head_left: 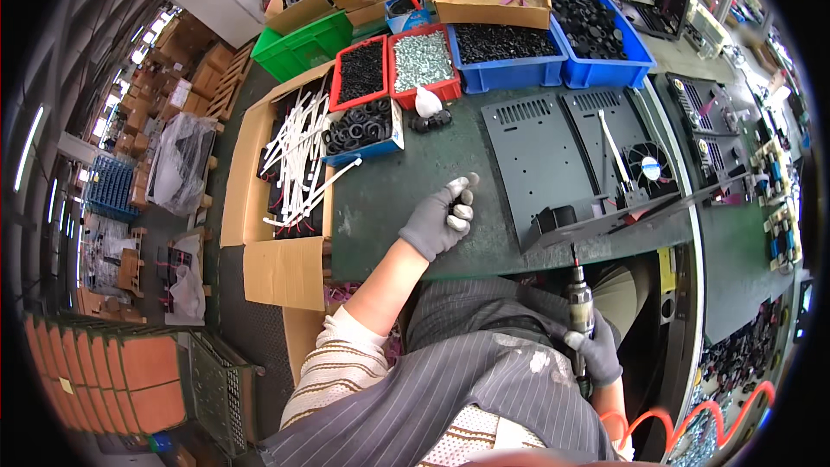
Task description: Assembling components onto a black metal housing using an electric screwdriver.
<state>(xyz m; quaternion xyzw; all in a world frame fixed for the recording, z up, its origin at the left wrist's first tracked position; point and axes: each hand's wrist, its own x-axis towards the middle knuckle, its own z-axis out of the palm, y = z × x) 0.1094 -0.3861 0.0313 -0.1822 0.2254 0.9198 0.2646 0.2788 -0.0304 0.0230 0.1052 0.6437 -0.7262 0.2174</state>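
Currently right grip (598,356) clamped on screwdriver (580,310); left grip (438,220) curled, contents unclear; fan label (650,169) blue-white, unreadable

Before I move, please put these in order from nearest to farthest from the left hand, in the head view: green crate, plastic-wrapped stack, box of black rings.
From the left hand:
1. Box of black rings: on the table, ahead and left.
2. Green crate: farther ahead and left, behind the ring box.
3. Plastic-wrapped stack: far left, beyond the table.
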